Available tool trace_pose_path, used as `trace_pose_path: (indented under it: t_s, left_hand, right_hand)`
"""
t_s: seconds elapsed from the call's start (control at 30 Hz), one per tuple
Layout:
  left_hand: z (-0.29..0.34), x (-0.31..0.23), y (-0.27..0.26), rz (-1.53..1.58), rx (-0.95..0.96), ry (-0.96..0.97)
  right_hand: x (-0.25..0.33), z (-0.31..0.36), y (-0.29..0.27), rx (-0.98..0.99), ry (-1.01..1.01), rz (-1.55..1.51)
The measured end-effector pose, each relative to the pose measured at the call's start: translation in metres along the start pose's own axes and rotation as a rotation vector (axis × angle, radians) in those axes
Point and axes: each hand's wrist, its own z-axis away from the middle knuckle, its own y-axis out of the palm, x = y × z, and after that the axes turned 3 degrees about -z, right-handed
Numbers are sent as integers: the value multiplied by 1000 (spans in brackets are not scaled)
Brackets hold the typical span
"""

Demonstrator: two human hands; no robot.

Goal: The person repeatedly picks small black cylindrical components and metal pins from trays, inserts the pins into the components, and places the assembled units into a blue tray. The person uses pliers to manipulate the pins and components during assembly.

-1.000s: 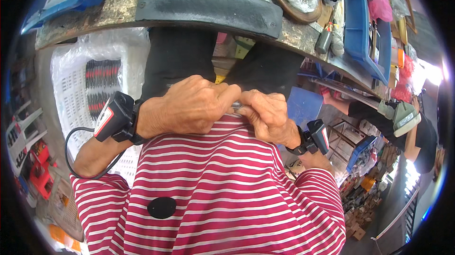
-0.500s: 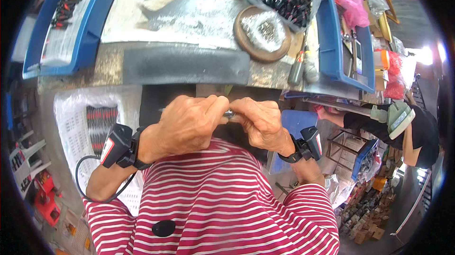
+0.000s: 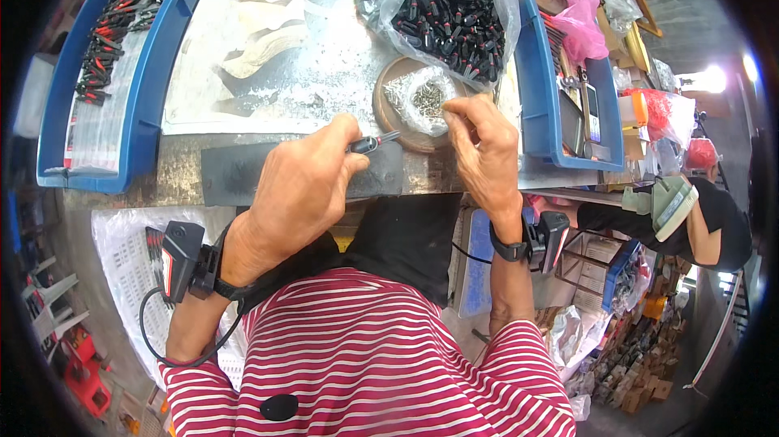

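Observation:
My left hand [image 3: 302,187] is closed over the near edge of the bench. Between its thumb and fingers is a small black tool with a metal tip [image 3: 367,145], pointing right. My right hand [image 3: 487,149] is at the wooden dish [image 3: 386,116], thumb and fingertips pinched together. Whatever they hold, if anything, is too small to make out. On the dish lies a clear plastic bag of small metal pieces [image 3: 428,99], right beside those fingertips. Behind it, a larger clear bag holds many black parts with red marks [image 3: 446,25].
Blue trays stand at the left [image 3: 144,104] and right [image 3: 560,124]; the left one holds red-and-black tools [image 3: 114,31]. A dark pad [image 3: 231,173] lies along the bench edge. Below left is a white plastic-lined basket [image 3: 122,266]. Another person [image 3: 722,218] is at the far right.
My hands were together above my lap; now they are apart and farther forward. The right one has moved out to the dish, and the left one shows the black tool.

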Motion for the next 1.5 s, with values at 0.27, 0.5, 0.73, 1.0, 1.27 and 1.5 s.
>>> trace_pose_path:
  t_s: [0.27,0.5,0.73,1.0,1.27,1.5]
  left_hand:
    - [-5,2,-9,234,63,-254]
    - [-13,-2,-14,343,8,-332]
    - [-17,3,-12,548,9,-436]
    - [-17,12,-6,777,15,-565]
    - [-14,21,0,942,39,-568]
    - [-15,19,3,925,30,-558]
  right_hand:
    - [-13,-13,16,106,-162,253]
    - [-13,-18,21,156,-189,301]
    - [-14,-14,22,101,-121,264]
    - [-13,-13,21,68,-43,184]
    - [-13,-16,21,44,-92,169]
    - [0,-15,18,-30,88,-2]
